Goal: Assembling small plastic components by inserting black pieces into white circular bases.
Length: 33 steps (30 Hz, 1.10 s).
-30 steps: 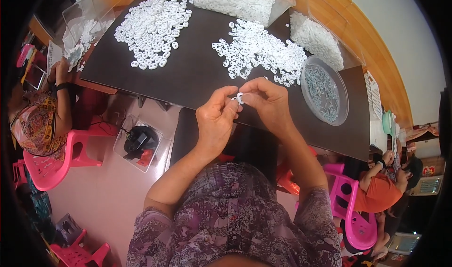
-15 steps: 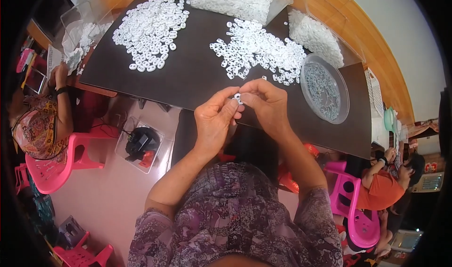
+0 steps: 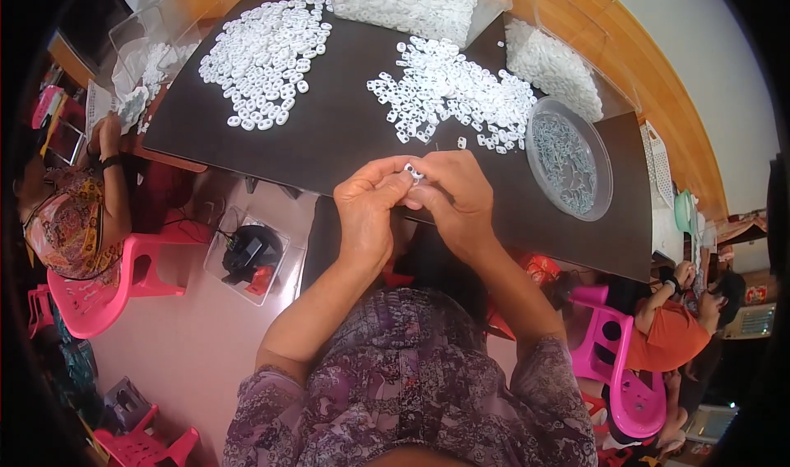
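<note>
Just over the table's near edge, my two hands meet around a small white plastic piece with dark holes [image 3: 412, 171]. My left hand [image 3: 370, 199] pinches it between thumb and fingers. My right hand [image 3: 457, 191] is closed against its other side, fingertips touching it; a thin dark sliver, perhaps a screw [image 3: 437, 146], shows above the right knuckles. Beyond my hands lies a heap of small white two-holed pieces [image 3: 461, 88]. Oval white pieces [image 3: 267, 55] form a second heap at the left. Right of my hands stands a round clear tray [image 3: 607, 189] of grey screws.
Clear bins of white pieces [image 3: 403, 6] stand along the far side of the dark table [image 3: 329, 130]. A co-worker [image 3: 78, 212] sits at the left, another [image 3: 671, 327] at the right. Pink chairs [image 3: 90, 302] and a clear floor box [image 3: 276, 282] are below.
My right hand has shifted slightly and its fingers have curled further in around the white piece. The piece has tilted, so its holes show more plainly, and a thin sliver now shows above my knuckles.
</note>
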### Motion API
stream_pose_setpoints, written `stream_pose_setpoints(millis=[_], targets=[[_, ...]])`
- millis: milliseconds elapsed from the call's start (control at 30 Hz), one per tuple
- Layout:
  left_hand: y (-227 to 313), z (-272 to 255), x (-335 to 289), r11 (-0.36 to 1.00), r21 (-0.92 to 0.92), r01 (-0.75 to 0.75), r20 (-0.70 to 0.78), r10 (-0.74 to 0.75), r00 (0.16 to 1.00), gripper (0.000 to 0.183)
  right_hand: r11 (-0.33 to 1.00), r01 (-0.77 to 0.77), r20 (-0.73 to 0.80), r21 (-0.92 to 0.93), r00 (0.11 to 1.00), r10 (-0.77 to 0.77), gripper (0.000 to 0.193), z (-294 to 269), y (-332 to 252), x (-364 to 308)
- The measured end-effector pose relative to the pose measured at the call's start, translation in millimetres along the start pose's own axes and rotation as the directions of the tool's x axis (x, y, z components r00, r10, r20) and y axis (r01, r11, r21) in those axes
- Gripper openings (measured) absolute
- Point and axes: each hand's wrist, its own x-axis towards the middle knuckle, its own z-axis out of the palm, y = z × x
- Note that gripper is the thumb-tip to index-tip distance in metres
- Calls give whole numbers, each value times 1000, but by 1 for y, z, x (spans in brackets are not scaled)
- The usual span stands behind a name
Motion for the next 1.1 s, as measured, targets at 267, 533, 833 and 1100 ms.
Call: stream_pose_setpoints(millis=[267, 533, 833, 1100], targets=[[1, 3, -1, 999, -46, 2, -41, -4, 999, 17, 995, -65, -90, -80, 994, 58, 32, 7, -4, -3], [1, -7, -3, 992, 91, -85, 50, 81, 995, 18, 998, 15, -117, -54, 993, -21, 31, 6, 0, -5], [-1, -13, -7, 924, 181, -336, 194, 302, 933, 21, 999, -30, -125, 28, 992, 34, 31, 8, -9, -7], [-12, -10, -12, 850, 291, -439, 118, 423, 898, 20, 989, -79, -209, 122, 972, 103, 31, 19, -17, -14]])
